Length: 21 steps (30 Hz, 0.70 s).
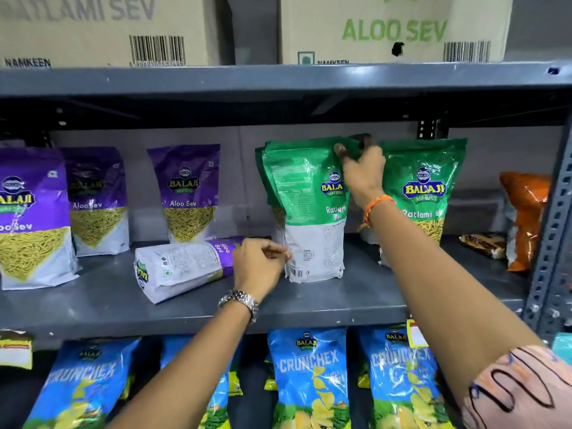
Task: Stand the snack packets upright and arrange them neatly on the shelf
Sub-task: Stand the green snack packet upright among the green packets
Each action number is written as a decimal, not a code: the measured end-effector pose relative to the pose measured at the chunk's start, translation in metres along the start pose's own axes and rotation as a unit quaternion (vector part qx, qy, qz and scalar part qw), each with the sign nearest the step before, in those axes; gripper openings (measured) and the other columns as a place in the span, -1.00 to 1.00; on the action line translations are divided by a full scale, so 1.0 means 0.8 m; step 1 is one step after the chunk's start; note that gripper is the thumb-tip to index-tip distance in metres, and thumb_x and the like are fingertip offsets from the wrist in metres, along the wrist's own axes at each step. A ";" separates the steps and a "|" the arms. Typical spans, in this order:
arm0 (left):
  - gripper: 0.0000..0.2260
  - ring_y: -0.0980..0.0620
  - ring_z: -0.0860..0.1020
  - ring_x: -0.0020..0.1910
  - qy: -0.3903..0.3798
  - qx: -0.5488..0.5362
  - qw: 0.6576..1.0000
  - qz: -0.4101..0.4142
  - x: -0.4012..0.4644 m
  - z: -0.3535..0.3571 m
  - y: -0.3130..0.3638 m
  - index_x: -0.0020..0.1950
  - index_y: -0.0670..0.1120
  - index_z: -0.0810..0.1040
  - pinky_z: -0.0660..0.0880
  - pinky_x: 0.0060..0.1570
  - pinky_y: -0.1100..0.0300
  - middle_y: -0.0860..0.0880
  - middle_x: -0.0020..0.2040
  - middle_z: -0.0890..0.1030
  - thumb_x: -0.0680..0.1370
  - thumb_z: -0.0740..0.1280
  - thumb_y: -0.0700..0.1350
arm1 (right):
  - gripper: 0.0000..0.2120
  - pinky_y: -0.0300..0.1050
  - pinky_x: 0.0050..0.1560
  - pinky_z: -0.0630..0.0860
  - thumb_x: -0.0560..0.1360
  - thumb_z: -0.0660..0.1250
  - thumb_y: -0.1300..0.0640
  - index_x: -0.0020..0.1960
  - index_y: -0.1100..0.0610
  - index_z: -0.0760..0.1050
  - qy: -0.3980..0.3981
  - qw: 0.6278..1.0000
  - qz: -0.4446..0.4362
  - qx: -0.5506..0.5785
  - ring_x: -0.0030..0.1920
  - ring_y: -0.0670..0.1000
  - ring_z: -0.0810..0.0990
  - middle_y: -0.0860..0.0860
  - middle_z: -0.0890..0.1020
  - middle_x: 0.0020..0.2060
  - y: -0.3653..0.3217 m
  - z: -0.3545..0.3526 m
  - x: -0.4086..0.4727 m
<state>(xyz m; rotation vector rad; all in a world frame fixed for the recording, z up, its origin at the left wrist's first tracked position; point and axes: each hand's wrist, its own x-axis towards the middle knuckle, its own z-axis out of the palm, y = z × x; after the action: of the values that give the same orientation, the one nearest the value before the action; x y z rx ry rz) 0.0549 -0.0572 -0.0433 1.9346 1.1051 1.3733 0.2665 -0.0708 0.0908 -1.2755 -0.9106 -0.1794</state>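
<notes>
Your right hand (pixel 363 171) pinches the top edge of the middle green Ratlami packet (pixel 305 209), covering part of its label and the top corner of the green packet behind (pixel 424 193). Your left hand (pixel 260 267), fingers curled loosely together, touches that packet's lower left edge and hides the end of the fallen purple Aloo Sev packet (pixel 182 267). The shelf (pixel 356 295) lies bare along its front.
</notes>
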 end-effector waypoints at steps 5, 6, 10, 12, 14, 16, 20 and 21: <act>-0.64 0.05 0.61 0.01 -0.020 -0.062 0.998 -0.007 -0.035 0.034 0.032 0.16 -0.07 0.57 0.56 0.14 0.21 -0.03 0.09 0.63 0.43 0.53 -0.03 | -0.30 -0.05 0.32 0.51 0.37 0.51 -0.16 0.37 0.17 0.41 -0.179 0.973 0.078 0.122 0.24 0.02 0.61 0.00 0.65 0.20 0.042 -0.012 -0.022; -0.55 -0.03 0.57 0.16 -0.031 -0.060 0.998 -0.012 -0.040 0.041 0.037 0.28 -0.09 0.51 0.50 0.29 0.10 -0.06 0.22 0.55 0.46 0.50 0.00 | -0.26 0.00 0.36 0.49 0.37 0.49 -0.20 0.40 0.17 0.41 -0.223 0.960 0.106 0.136 0.27 0.03 0.61 0.01 0.63 0.25 0.053 -0.012 -0.029; -0.39 -0.09 0.37 0.48 -0.054 -0.084 0.994 -0.038 -0.051 0.067 0.058 0.56 -0.05 0.24 0.24 0.54 0.02 -0.11 0.48 0.29 0.58 0.31 0.13 | -0.20 0.27 0.42 0.39 0.38 0.31 -0.41 0.46 0.04 0.41 -0.296 0.915 0.228 0.153 0.40 0.13 0.51 0.07 0.53 0.43 0.096 -0.024 -0.057; -0.37 -0.08 0.27 0.56 -0.060 -0.091 0.993 -0.049 -0.049 0.071 0.054 0.61 -0.02 0.14 0.17 0.57 0.00 -0.08 0.57 0.20 0.61 0.20 0.20 | -0.31 0.23 0.36 0.44 0.48 0.18 -0.42 0.43 -0.01 0.45 -0.295 0.913 0.239 0.149 0.39 0.13 0.50 0.04 0.55 0.40 0.109 -0.030 -0.075; -0.38 -0.06 0.24 0.58 -0.064 -0.114 0.990 -0.049 -0.046 0.071 0.047 0.61 0.00 0.14 0.16 0.57 0.01 -0.03 0.60 0.18 0.62 0.12 0.24 | -0.35 0.06 0.13 0.53 0.49 0.12 -0.43 0.37 -0.04 0.52 -0.277 0.917 0.232 0.169 0.29 0.07 0.59 0.00 0.63 0.31 0.109 -0.036 -0.095; -0.41 -0.05 0.29 0.55 -0.051 -0.142 0.987 -0.059 -0.034 0.075 0.045 0.58 -0.03 0.21 0.20 0.54 0.05 -0.05 0.58 0.25 0.63 0.08 0.24 | -0.40 -0.08 -0.03 0.54 0.45 0.11 -0.47 0.20 -0.12 0.61 -0.269 0.921 0.217 0.180 0.10 -0.07 0.70 -0.07 0.73 0.15 0.098 -0.046 -0.113; -0.39 -0.13 0.45 0.44 -0.071 -0.192 0.972 -0.111 0.006 0.073 0.044 0.45 -0.14 0.41 0.32 0.50 -0.04 -0.18 0.45 0.47 0.64 -0.02 0.27 | -0.33 -0.10 -0.18 0.67 0.36 0.13 -0.51 0.02 -0.01 0.68 -0.281 0.918 0.201 0.196 -0.04 -0.15 0.73 -0.09 0.77 -0.02 0.095 -0.054 -0.148; -0.33 -0.15 0.53 0.39 -0.110 -0.224 0.960 -0.125 0.016 0.068 0.044 0.42 -0.15 0.46 0.41 0.44 -0.06 -0.20 0.40 0.55 0.63 -0.07 0.30 | -0.30 -0.02 -0.16 0.68 0.36 0.15 -0.51 0.02 0.04 0.69 -0.288 0.913 0.202 0.209 -0.05 -0.11 0.73 -0.04 0.77 -0.02 0.096 -0.053 -0.154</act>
<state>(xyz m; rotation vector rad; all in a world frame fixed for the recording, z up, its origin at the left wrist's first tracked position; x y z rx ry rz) 0.1187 -0.0624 -0.0283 1.5177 0.8135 1.1216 0.2514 -0.1269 -0.0488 -1.0904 -1.0804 0.7211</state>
